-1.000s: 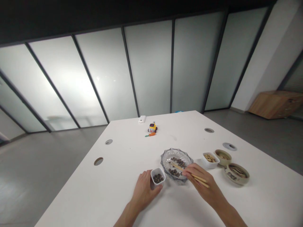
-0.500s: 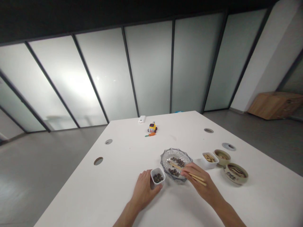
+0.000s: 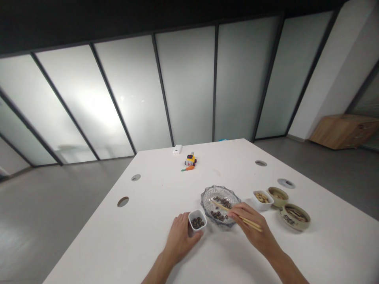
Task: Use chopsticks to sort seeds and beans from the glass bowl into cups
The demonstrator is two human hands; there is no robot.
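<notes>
Frosted glass panels stand behind a white bench (image 3: pixel 148 236). On it, the left hand (image 3: pixel 180 238) curls around a small white cup (image 3: pixel 197 219) of dark beans, touching its near side. Just beside it, the right hand (image 3: pixel 251 228) grips wooden chopsticks (image 3: pixel 237 216), tips inside the glass bowl (image 3: pixel 220 200) of beans.

Two hands (image 3: pixel 180 238) (image 3: pixel 251 227), two chopsticks (image 3: pixel 237 215), one glass dish (image 3: pixel 220 200), two white cups (image 3: pixel 197 221) (image 3: pixel 262 198), two ceramic bowls (image 3: pixel 278 196) (image 3: pixel 294 217), one toy (image 3: pixel 190 159), one carrot (image 3: pixel 188 168).
</notes>
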